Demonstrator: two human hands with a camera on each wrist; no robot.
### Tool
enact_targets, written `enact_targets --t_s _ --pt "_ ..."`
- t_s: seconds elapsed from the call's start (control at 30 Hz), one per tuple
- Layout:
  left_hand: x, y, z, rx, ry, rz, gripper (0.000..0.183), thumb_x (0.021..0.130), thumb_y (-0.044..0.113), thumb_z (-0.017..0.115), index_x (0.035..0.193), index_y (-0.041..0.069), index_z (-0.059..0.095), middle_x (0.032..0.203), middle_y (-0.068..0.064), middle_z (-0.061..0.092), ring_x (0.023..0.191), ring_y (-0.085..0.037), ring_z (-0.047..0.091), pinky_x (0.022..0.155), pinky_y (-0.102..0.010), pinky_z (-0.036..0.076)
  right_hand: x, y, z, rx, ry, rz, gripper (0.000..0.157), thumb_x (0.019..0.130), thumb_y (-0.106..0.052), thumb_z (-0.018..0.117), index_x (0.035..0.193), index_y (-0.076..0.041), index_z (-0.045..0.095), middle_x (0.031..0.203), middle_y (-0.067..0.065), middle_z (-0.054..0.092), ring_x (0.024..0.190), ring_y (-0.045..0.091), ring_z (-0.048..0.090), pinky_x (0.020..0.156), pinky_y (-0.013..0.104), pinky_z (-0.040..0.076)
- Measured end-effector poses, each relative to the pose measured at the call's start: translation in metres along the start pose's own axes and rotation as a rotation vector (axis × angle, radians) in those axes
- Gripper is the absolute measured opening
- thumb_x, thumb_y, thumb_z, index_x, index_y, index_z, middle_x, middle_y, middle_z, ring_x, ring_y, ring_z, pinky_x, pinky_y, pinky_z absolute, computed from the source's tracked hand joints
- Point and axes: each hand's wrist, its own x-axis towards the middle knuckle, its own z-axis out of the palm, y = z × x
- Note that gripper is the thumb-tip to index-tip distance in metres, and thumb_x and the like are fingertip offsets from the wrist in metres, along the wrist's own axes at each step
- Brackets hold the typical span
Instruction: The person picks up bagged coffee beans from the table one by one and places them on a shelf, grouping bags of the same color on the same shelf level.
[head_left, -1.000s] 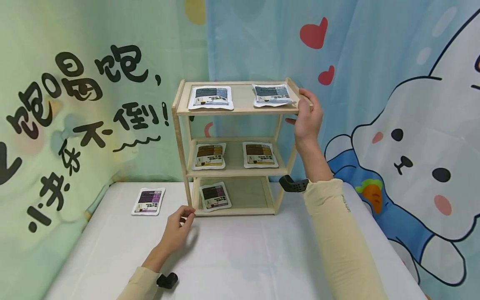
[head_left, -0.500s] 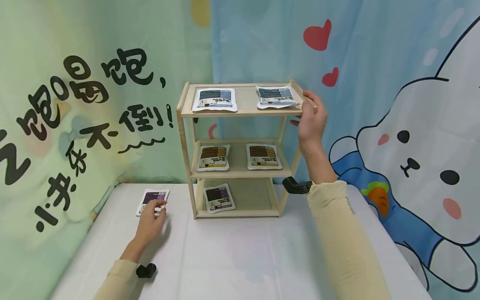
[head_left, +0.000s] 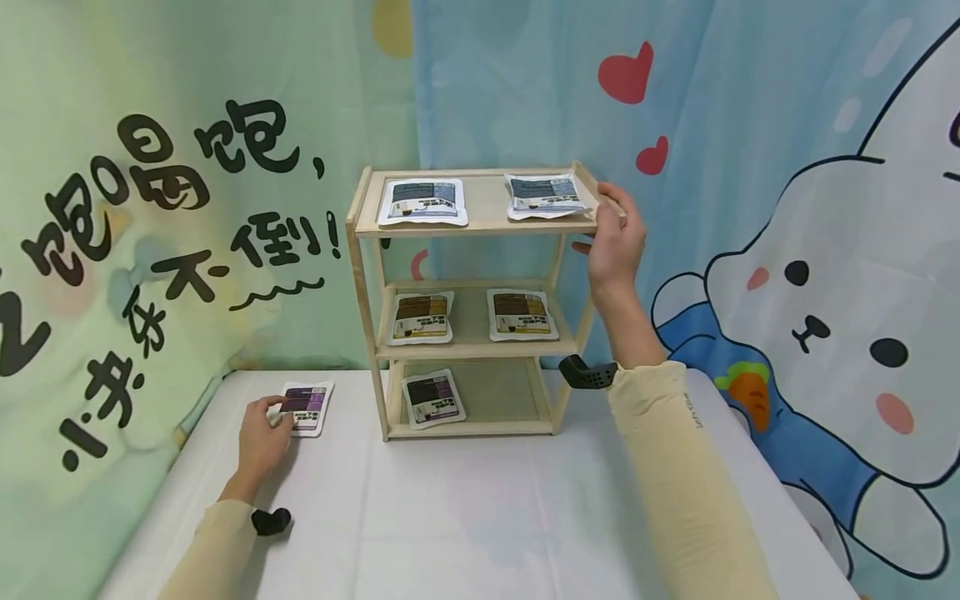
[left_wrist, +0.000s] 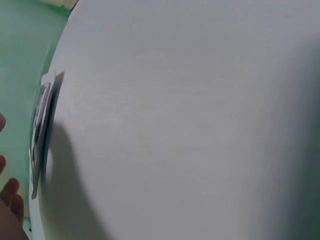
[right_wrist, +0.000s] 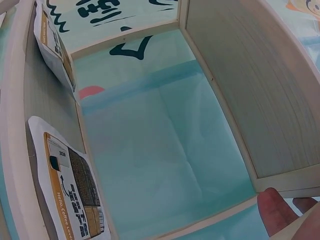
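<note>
My left hand (head_left: 262, 440) is at the left side of a flat white packet with a purple label (head_left: 307, 408), which lies on the table. Its fingers are bent over the packet's edge in the head view; in the left wrist view the fingertips (left_wrist: 10, 190) appear apart from the packet (left_wrist: 42, 130). With my right hand (head_left: 618, 246) I grip the top right corner of a three-tier wooden shelf (head_left: 487, 227). The right wrist view shows fingertips (right_wrist: 272, 210) against the top board's corner (right_wrist: 250, 90).
Two blue-label packets (head_left: 423, 202) lie on the top tier. Two brown-label packets (head_left: 522, 315) lie on the middle tier, and one purple-label packet (head_left: 433, 398) is at the bottom tier's left. A white cloth covers the table (head_left: 450, 517); printed curtains (head_left: 495, 83) stand behind.
My left hand has moved left from the shelf's lower left corner, past the front of the loose purple-label packet, to its left side. My right hand keeps its grip on the shelf.
</note>
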Motion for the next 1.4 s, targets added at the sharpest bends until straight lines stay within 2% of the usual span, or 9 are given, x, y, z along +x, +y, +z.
enact_targets --t_s 0.2,0.37,0.7,0.9,1.07,1.23,1.4 --pt "0.011 0.002 -0.001 0.064 -0.126 -0.133 0.057 0.093 0.016 0.059 0.138 -0.012 0.039 0.135 -0.035 0.037 0.126 -0.048 0.036 0.104 -0.057 0.028 0.001 0.001 -0.002 -0.006 0.006 -0.006 0.042 0.097 -0.022 0.037 0.132 -0.014 0.059 0.129 0.013 0.053 0.094 0.023 0.058 0.061 0.026 0.052" --pt "0.015 -0.002 0.003 0.118 -0.158 -0.185 0.072 0.089 0.028 0.067 0.141 -0.011 0.035 0.137 -0.038 0.033 0.127 -0.051 0.033 0.104 -0.059 0.026 0.000 0.002 -0.003 0.001 -0.009 -0.020 0.042 0.097 -0.021 0.037 0.133 -0.013 0.058 0.130 0.014 0.052 0.098 0.026 0.057 0.062 0.028 0.053" --pt "0.010 -0.002 0.005 0.152 -0.179 -0.171 0.073 0.082 0.024 0.075 0.136 -0.011 0.042 0.130 -0.038 0.040 0.121 -0.052 0.036 0.100 -0.058 0.029 0.000 0.002 -0.001 0.002 -0.015 -0.012 0.042 0.096 -0.021 0.037 0.132 -0.013 0.058 0.129 0.016 0.053 0.094 0.024 0.058 0.062 0.029 0.053" --pt "0.012 0.004 0.004 0.076 -0.226 -0.188 0.066 0.079 0.019 0.076 0.133 -0.009 0.047 0.126 -0.034 0.050 0.114 -0.047 0.048 0.096 -0.055 0.037 -0.001 0.002 -0.002 -0.022 -0.014 -0.018 0.043 0.097 -0.023 0.036 0.133 -0.013 0.057 0.131 0.014 0.052 0.097 0.023 0.057 0.064 0.029 0.051" --pt "0.012 0.005 0.002 0.015 -0.255 -0.212 0.069 0.078 0.012 0.075 0.136 -0.008 0.044 0.132 -0.035 0.045 0.117 -0.048 0.045 0.099 -0.056 0.035 0.000 0.001 -0.001 -0.016 -0.015 -0.016 0.043 0.097 -0.022 0.036 0.133 -0.014 0.057 0.130 0.013 0.053 0.097 0.023 0.057 0.065 0.030 0.052" --pt "0.003 0.006 0.002 -0.014 -0.231 -0.189 0.064 0.080 0.011 0.073 0.134 -0.009 0.044 0.132 -0.036 0.044 0.119 -0.047 0.044 0.100 -0.055 0.034 -0.001 0.002 -0.001 -0.010 -0.010 -0.018 0.043 0.097 -0.022 0.036 0.133 -0.013 0.057 0.129 0.013 0.053 0.095 0.023 0.056 0.063 0.028 0.051" --pt "-0.012 0.011 0.002 -0.069 -0.149 -0.152 0.057 0.084 0.011 0.073 0.130 -0.010 0.048 0.131 -0.035 0.047 0.121 -0.046 0.044 0.102 -0.052 0.033 -0.001 0.002 -0.001 -0.021 -0.004 -0.025 0.043 0.097 -0.022 0.036 0.133 -0.013 0.057 0.129 0.014 0.053 0.095 0.020 0.055 0.064 0.027 0.049"
